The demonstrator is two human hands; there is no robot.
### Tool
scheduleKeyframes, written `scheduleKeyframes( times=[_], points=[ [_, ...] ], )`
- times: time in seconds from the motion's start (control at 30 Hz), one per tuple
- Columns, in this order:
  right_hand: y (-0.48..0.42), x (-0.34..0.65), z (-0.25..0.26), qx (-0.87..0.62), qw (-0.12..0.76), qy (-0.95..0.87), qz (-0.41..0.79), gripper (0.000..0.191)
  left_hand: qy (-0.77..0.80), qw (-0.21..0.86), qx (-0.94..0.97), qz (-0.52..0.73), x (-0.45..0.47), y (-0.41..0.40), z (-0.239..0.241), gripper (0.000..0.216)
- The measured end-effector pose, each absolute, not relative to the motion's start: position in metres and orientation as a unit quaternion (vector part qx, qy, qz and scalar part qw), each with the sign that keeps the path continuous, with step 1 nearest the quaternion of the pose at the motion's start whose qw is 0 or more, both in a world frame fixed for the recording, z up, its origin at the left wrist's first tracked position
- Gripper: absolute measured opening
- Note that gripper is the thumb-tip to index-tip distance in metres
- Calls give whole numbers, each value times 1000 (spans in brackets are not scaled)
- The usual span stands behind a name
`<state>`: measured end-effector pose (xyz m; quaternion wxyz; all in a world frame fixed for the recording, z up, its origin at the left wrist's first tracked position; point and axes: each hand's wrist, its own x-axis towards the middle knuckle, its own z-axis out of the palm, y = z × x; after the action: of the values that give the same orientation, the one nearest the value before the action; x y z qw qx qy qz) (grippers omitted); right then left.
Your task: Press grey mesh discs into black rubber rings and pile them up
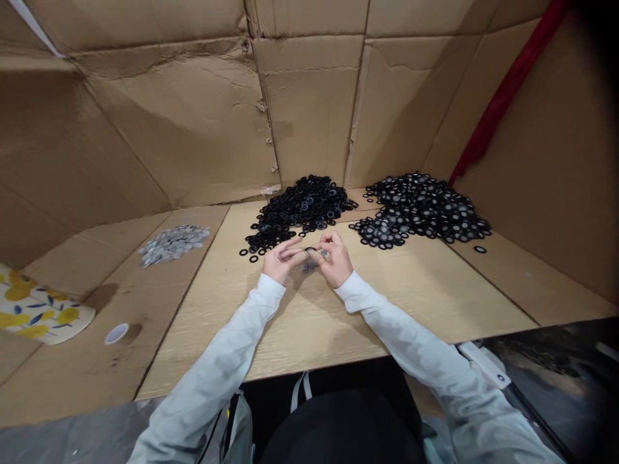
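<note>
Both hands at centre of the table, just near the two dark piles. My left hand (283,261) and right hand (333,258) are each curled into a pinch, fingertips meeting on a small black rubber ring (310,249). A gray disc (309,265) shows just below it; too small to tell how the two sit together.

Far left of my hands: heap of plain black rings (302,206) on the wooden tabletop (411,290), a few strays (253,258) beside my left hand. Far right: heap of black rings with gray centres (420,209), one loose ring (480,249) off its right edge. Left: flat patch of gray discs (174,243) on cardboard (97,380), with a roll of tape (117,334) and a lemon-print cloth (33,309) nearer the left edge. Cardboard walls (309,96) surround the bench.
</note>
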<state>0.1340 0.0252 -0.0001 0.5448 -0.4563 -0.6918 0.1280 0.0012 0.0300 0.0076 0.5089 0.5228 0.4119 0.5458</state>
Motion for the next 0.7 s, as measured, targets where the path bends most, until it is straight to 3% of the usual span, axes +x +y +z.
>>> scheduleKeyframes(
  times=[0.07,0.33,0.57,0.7],
  points=[
    [26,134,-1,-456,551,-685,137,8,407,518,523,541,0,30,7,45],
    [28,135,-2,-478,555,-653,191,8,404,506,557,521,1,28,8,38],
    [32,140,1,-431,541,-610,387,12,409,479,572,526,1,26,14,29],
    [33,142,2,-443,550,-609,361,14,416,477,543,551,4,23,18,26]
  ],
)
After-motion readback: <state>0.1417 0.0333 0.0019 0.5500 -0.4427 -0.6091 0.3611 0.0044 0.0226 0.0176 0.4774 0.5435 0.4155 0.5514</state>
